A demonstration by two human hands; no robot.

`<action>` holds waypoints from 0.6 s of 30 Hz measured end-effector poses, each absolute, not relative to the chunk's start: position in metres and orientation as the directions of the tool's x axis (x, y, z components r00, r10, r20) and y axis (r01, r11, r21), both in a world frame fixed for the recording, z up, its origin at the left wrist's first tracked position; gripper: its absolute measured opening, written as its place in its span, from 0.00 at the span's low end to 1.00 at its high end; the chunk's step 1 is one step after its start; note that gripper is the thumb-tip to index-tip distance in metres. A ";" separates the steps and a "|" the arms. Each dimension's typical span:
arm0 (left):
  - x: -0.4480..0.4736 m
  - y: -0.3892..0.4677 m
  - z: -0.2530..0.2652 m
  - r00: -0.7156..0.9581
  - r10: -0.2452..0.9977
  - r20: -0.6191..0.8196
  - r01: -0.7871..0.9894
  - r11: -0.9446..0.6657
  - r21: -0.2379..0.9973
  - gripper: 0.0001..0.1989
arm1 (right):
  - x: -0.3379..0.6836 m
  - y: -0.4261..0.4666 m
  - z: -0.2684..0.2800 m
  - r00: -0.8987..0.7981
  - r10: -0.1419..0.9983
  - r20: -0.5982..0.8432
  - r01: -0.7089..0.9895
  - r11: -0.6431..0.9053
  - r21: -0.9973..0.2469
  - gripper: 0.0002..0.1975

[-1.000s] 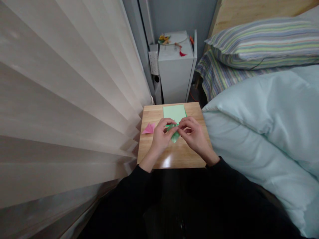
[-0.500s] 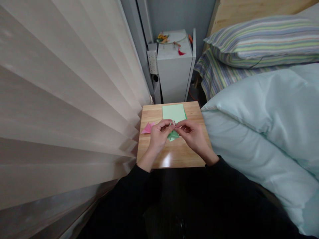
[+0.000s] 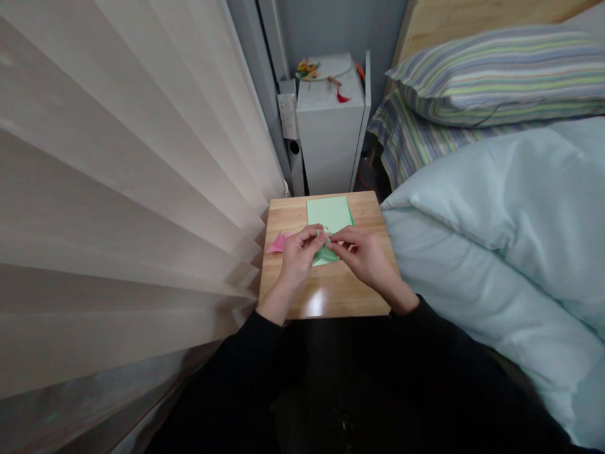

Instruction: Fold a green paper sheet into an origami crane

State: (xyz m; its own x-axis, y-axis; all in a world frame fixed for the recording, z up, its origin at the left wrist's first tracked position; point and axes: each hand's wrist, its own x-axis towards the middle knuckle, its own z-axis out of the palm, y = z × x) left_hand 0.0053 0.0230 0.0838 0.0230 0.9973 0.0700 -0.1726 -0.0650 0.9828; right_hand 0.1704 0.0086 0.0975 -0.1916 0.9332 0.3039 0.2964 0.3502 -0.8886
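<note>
A small piece of folded green paper (image 3: pixel 325 255) is pinched between both hands, above a wooden table. My left hand (image 3: pixel 300 251) grips its left side with thumb and fingers. From the other side, my right hand (image 3: pixel 360 253) pinches its upper right part. Fingers cover much of the paper, so its exact shape cannot be made out. Just beyond the hands lies a stack of light green square paper (image 3: pixel 331 212). Left of my left hand is a pink folded paper figure (image 3: pixel 278 243), partly hidden by that hand.
The small wooden table (image 3: pixel 343 296) stands between a pleated curtain (image 3: pixel 189 189) and a bed with a pale blue quilt (image 3: pixel 472 252). Behind it is a white cabinet (image 3: pixel 328 139) carrying a round plate and a red tassel. A striped pillow (image 3: pixel 510 75) lies at the right.
Both hands keep hold of the green paper, and its lower part shows wider and at a different angle. My right fingers have shifted slightly left along it.
</note>
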 end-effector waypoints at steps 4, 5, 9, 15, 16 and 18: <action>0.006 0.021 0.087 0.020 0.997 0.076 -0.120 -0.073 0.990 0.13 | 0.172 0.008 0.100 -0.199 0.924 0.326 0.385 0.379 -0.841 0.10; 0.006 0.020 0.089 0.024 0.997 0.076 -0.095 -0.073 0.993 0.13 | 0.172 0.008 0.101 -0.198 0.925 0.324 0.400 0.378 -0.835 0.10; 0.006 0.018 0.095 0.031 0.998 0.060 -0.008 -0.060 0.998 0.10 | 0.172 0.009 0.101 -0.182 0.929 0.321 0.429 0.369 -0.824 0.12; 0.004 0.018 0.095 0.064 0.994 0.094 0.015 -0.095 0.995 0.07 | 0.171 0.007 0.102 -0.163 0.931 0.325 0.423 0.364 -0.830 0.14; 0.004 0.018 0.095 0.074 0.992 0.098 0.015 -0.099 0.995 0.07 | 0.171 0.007 0.103 -0.164 0.932 0.324 0.422 0.363 -0.831 0.14; 0.003 0.018 0.094 0.091 0.991 0.103 0.015 -0.105 0.994 0.08 | 0.171 0.006 0.104 -0.164 0.933 0.321 0.425 0.361 -0.830 0.14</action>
